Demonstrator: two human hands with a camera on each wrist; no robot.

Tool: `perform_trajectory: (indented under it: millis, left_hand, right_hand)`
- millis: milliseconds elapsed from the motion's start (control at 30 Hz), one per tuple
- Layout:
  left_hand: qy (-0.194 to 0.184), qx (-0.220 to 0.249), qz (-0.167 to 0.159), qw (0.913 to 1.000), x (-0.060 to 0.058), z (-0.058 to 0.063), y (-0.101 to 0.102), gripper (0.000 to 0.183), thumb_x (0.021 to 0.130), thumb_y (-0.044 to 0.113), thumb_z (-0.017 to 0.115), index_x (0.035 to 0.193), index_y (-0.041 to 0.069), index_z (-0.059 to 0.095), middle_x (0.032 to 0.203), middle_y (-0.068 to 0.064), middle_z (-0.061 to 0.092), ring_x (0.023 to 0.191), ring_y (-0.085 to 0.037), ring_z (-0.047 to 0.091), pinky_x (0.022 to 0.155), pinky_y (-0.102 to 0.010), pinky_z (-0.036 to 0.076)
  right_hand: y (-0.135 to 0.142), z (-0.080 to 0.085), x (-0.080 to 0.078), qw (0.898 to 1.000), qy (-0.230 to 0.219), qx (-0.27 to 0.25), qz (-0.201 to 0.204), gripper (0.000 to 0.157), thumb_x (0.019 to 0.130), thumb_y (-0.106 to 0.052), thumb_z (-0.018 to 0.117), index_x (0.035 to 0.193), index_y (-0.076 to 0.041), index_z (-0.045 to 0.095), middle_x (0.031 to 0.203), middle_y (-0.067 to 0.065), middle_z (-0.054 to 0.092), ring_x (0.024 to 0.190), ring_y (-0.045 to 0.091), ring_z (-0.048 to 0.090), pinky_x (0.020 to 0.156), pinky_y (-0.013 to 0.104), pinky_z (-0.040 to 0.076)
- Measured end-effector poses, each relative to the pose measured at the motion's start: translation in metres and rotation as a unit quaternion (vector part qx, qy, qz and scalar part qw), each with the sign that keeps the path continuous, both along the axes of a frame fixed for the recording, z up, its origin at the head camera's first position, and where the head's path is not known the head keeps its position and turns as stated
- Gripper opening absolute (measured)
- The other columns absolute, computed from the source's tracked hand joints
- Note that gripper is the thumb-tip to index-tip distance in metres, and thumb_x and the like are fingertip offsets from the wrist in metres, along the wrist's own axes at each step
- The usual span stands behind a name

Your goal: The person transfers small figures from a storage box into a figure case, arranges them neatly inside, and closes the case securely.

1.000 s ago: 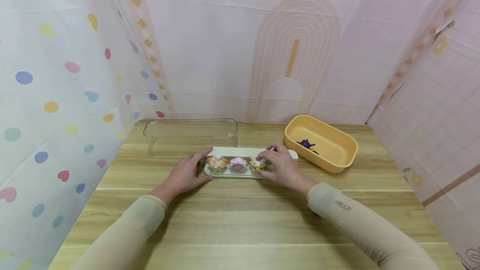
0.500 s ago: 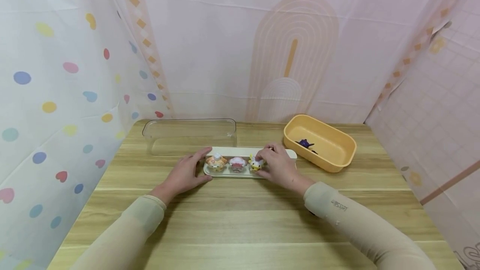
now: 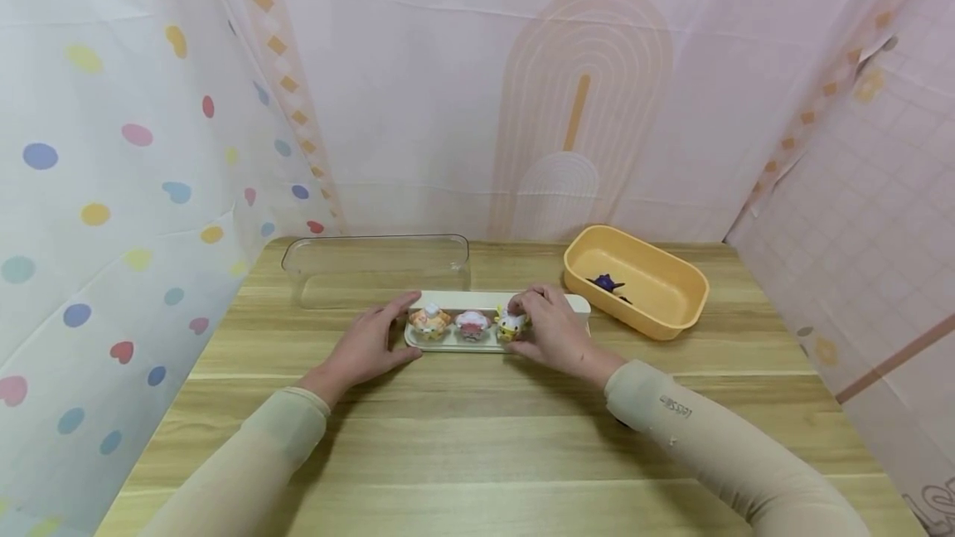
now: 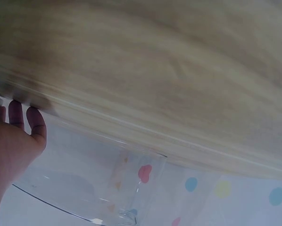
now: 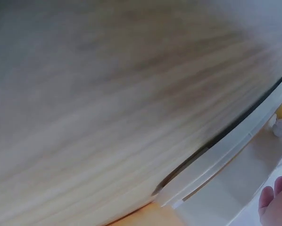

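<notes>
A long white tray (image 3: 487, 346) with a raised back ledge lies in the middle of the table. Three small toy figurines sit along it: an orange-and-white one (image 3: 429, 322) at the left, a pink-and-white one (image 3: 472, 325), and a yellow-and-white one (image 3: 509, 324). My left hand (image 3: 370, 342) grips the tray's left end, thumb at the front edge and fingers toward the back. With thumb and fingertips my right hand (image 3: 555, 332) pinches the yellow-and-white figurine, and it covers part of the tray's right side. The right wrist view shows only a few fingertips (image 5: 265, 197) at the edge.
Behind the tray at left stands a clear plastic bin (image 3: 376, 263). An orange-yellow bin (image 3: 675, 288) stands at the back right, with a dark purple toy (image 3: 606, 283) inside. The wooden table (image 3: 462, 446) ends at the hanging cloths.
The yellow-and-white figurine has turned slightly in my right fingers and its face shows more to the front. My left hand has stayed on the tray. The head view has shifted a little.
</notes>
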State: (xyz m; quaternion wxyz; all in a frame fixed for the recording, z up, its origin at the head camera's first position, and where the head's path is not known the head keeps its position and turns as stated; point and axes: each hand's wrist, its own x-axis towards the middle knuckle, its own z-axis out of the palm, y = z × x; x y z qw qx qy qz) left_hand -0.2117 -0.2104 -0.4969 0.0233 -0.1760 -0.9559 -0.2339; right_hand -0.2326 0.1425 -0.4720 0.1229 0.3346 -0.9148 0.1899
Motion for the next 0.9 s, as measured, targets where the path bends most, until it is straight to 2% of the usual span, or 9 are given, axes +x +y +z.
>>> perform_trajectory:
  millis: [133, 267, 367, 433, 533, 633, 700, 767, 900]
  left_hand:
    - [0.0, -0.003, 0.001, 1.0, 0.002, 0.0, -0.002, 0.096, 0.09, 0.04, 0.088, 0.167, 0.025, 0.033, 0.143, -0.019, 0.069, 0.137, -0.051, 0.058, 0.122, -0.07, 0.037]
    - [0.001, -0.003, 0.003, 1.0, 0.002, 0.0, -0.002, 0.096, 0.09, 0.04, 0.088, 0.167, 0.025, 0.033, 0.144, -0.019, 0.069, 0.137, -0.052, 0.058, 0.122, -0.07, 0.037]
    - [0.003, -0.003, 0.004, 1.0, 0.002, -0.001, -0.003, 0.096, 0.09, 0.04, 0.088, 0.167, 0.025, 0.033, 0.144, -0.019, 0.069, 0.136, -0.052, 0.058, 0.121, -0.07, 0.038]
    - [0.005, -0.003, 0.003, 1.0, 0.002, -0.001, -0.003, 0.096, 0.089, 0.04, 0.088, 0.167, 0.025, 0.034, 0.143, -0.018, 0.069, 0.136, -0.052, 0.058, 0.12, -0.071, 0.038]
    - [0.005, -0.004, 0.004, 1.0, 0.002, -0.001, -0.003, 0.096, 0.089, 0.041, 0.088, 0.167, 0.025, 0.034, 0.144, -0.018, 0.069, 0.136, -0.052, 0.058, 0.121, -0.071, 0.038]
    - [0.004, -0.004, 0.005, 1.0, 0.002, -0.001, -0.004, 0.096, 0.089, 0.04, 0.088, 0.167, 0.024, 0.034, 0.145, -0.018, 0.069, 0.136, -0.052, 0.058, 0.121, -0.071, 0.038]
    - [0.002, -0.005, 0.006, 1.0, 0.002, -0.001, -0.004, 0.096, 0.09, 0.04, 0.088, 0.167, 0.025, 0.034, 0.145, -0.018, 0.069, 0.137, -0.052, 0.058, 0.121, -0.071, 0.037]
    - [0.002, -0.005, 0.006, 1.0, 0.003, -0.001, -0.004, 0.095, 0.09, 0.04, 0.088, 0.167, 0.025, 0.033, 0.145, -0.018, 0.068, 0.137, -0.051, 0.057, 0.121, -0.071, 0.037]
    - [0.002, -0.005, 0.005, 1.0, 0.004, 0.0, -0.003, 0.095, 0.09, 0.04, 0.088, 0.167, 0.026, 0.034, 0.147, -0.018, 0.067, 0.137, -0.052, 0.057, 0.121, -0.071, 0.037]
  right_hand:
    - [0.003, 0.014, -0.002, 0.999, -0.014, -0.026, -0.015, 0.071, 0.084, -0.045, 0.092, 0.136, -0.007, 0.063, 0.13, 0.01, 0.07, 0.129, 0.033, 0.058, 0.113, 0.052, 0.049]
    - [0.023, 0.046, -0.02, 0.993, -0.007, -0.097, -0.063, 0.06, 0.096, -0.038, 0.081, 0.139, 0.0, 0.062, 0.132, 0.02, 0.07, 0.124, 0.039, 0.064, 0.107, 0.056, 0.054]
    - [0.051, 0.071, -0.043, 0.978, -0.063, -0.156, -0.121, 0.053, 0.106, -0.034, 0.068, 0.144, 0.001, 0.058, 0.135, 0.025, 0.067, 0.123, 0.042, 0.064, 0.102, 0.058, 0.055]
    - [0.071, 0.083, -0.057, 0.964, -0.124, -0.168, -0.163, 0.053, 0.109, -0.034, 0.062, 0.148, 0.0, 0.053, 0.14, 0.028, 0.063, 0.125, 0.044, 0.063, 0.102, 0.059, 0.055]
    - [0.094, 0.095, -0.07, 0.948, -0.216, -0.113, -0.207, 0.061, 0.111, -0.039, 0.057, 0.154, 0.002, 0.047, 0.15, 0.031, 0.056, 0.134, 0.049, 0.058, 0.11, 0.062, 0.052]
    - [0.106, 0.093, -0.076, 0.931, -0.283, -0.006, -0.23, 0.066, 0.11, -0.05, 0.053, 0.149, 0.003, 0.054, 0.146, 0.03, 0.061, 0.134, 0.048, 0.06, 0.112, 0.062, 0.051]
    - [0.11, 0.086, -0.078, 0.918, -0.313, 0.058, -0.235, 0.067, 0.109, -0.058, 0.05, 0.136, 0.001, 0.066, 0.136, 0.024, 0.069, 0.125, 0.042, 0.066, 0.105, 0.058, 0.054]
    - [0.11, 0.077, -0.08, 0.906, -0.331, 0.111, -0.24, 0.069, 0.107, -0.066, 0.047, 0.112, -0.003, 0.075, 0.117, 0.018, 0.076, 0.107, 0.035, 0.07, 0.093, 0.05, 0.057]
    - [0.107, 0.059, -0.087, 0.895, -0.332, 0.153, -0.257, 0.065, 0.103, -0.072, 0.047, 0.083, -0.015, 0.073, 0.09, 0.005, 0.071, 0.081, 0.021, 0.064, 0.071, 0.036, 0.051]
